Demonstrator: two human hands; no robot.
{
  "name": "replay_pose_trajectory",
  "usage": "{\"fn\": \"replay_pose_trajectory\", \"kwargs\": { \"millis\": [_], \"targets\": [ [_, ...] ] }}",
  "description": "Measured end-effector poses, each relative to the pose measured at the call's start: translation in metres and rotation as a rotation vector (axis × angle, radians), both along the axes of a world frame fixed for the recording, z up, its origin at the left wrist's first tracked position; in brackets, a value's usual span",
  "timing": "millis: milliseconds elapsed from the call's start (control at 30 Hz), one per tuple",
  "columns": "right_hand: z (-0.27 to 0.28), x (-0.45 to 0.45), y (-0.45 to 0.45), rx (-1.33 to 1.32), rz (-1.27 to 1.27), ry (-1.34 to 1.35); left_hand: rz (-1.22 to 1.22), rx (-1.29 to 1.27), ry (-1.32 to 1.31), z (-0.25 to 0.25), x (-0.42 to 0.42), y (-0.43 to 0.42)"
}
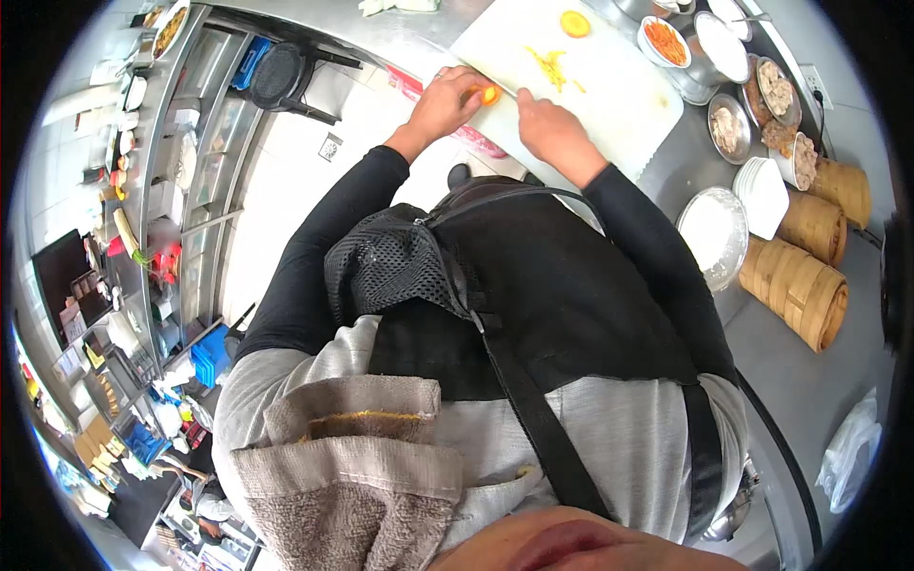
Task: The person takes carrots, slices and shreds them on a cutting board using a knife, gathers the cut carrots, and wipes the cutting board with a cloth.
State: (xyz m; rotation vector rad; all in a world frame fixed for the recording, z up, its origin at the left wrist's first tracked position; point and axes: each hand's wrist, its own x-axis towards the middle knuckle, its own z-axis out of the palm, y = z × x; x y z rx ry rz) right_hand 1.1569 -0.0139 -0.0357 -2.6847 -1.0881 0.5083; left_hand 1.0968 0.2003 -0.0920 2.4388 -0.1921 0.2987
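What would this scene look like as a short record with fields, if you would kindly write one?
Left hand: holding an orange piece
Right hand: gripping a knife, handle hidden, blade beside the piece
Work surface: white cutting board
On board: yellow-orange strips; a round orange slice, apart from them
Right of board: orange shreds in a white bowl
Further right: bamboo steamers on a metal counter

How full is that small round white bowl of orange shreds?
Nearly full, it looks: thin orange shreds spread almost to the rim of the small round white bowl. I cannot tell how deep.
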Motion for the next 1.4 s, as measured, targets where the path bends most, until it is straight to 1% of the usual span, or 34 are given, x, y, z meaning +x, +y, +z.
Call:
{"fn": "replay_pose_trajectory", "kwargs": {
  "millis": [67, 133, 233, 300, 333, 467, 567, 600, 633, 733, 767, 867, 900, 1000, 1067, 1100, 1133, 1167, 1233, 1267, 1300, 1400],
  "targets": [
    [-0.004, 0.002, 0.002, 0.000, -0.013, 0.004, 0.005, -0.013, 0.004, -0.002, -0.001, -0.002],
    [0.025, 0.001, 0.005, -0.043, -0.028, -0.001, 0.018, -0.018, 0.016, -0.006, -0.002, 0.000],
    [0.009, -0.008, -0.001, -0.045, -0.042, 0.051, 0.016, -0.039, -0.027, -0.008, -0.003, -0.001],
    [-0.004, 0.005, 0.007, -0.007, -0.037, 0.069, 0.014, -0.053, -0.035, -0.011, -0.004, 0.001],
    [0.003, 0.008, 0.013, 0.012, -0.032, 0.078, 0.016, -0.061, -0.039, -0.011, -0.004, 0.001],
    [0.041, -0.007, 0.003, -0.117, -0.013, 0.084, 0.023, -0.070, -0.035, -0.003, -0.007, 0.000],
    [0.003, 0.000, 0.015, -0.012, -0.048, 0.107, 0.005, -0.065, -0.046, -0.007, -0.010, 0.000],
    [0.006, 0.002, 0.021, 0.025, -0.053, 0.112, 0.001, -0.054, -0.058, -0.008, -0.008, 0.001],
    [0.014, 0.005, 0.019, -0.034, -0.029, 0.107, -0.003, -0.040, -0.076, -0.009, -0.006, 0.003],
    [0.029, -0.008, 0.008, -0.067, -0.014, 0.075, 0.033, -0.077, -0.063, -0.010, -0.008, 0.000],
    [0.004, -0.011, 0.009, -0.011, -0.027, 0.051, 0.028, -0.068, -0.084, -0.010, -0.006, 0.002],
    [-0.012, 0.005, 0.017, 0.067, -0.032, 0.110, 0.015, -0.055, -0.124, -0.016, -0.007, 0.002],
    [0.007, 0.005, 0.018, 0.024, -0.030, 0.109, 0.015, -0.051, -0.131, -0.016, -0.008, 0.002],
    [0.026, -0.012, 0.008, -0.026, -0.016, 0.076, 0.012, -0.047, -0.126, -0.016, -0.008, 0.005],
    [-0.007, -0.004, 0.013, 0.002, -0.029, 0.117, 0.000, -0.047, -0.119, -0.018, -0.012, 0.002],
    [-0.009, 0.003, 0.016, 0.011, -0.023, 0.146, -0.009, -0.041, -0.124, -0.017, -0.011, 0.004],
    [0.002, 0.007, 0.022, 0.024, -0.015, 0.169, -0.017, -0.032, -0.135, -0.017, -0.010, 0.006],
    [0.017, 0.007, 0.021, -0.043, -0.003, 0.163, -0.025, -0.051, -0.129, -0.017, -0.013, 0.005],
    [0.023, -0.007, 0.015, -0.063, 0.002, 0.130, -0.041, -0.081, -0.131, -0.014, -0.011, 0.007],
    [0.019, -0.009, 0.013, -0.076, 0.008, 0.111, -0.044, -0.073, -0.137, -0.012, -0.008, 0.010],
    [-0.009, -0.008, 0.014, 0.008, -0.019, 0.117, -0.050, -0.070, -0.135, -0.011, -0.009, 0.009],
    [-0.015, 0.009, 0.024, 0.066, -0.009, 0.141, -0.047, -0.066, -0.119, -0.014, -0.012, 0.007]
  ]
}}
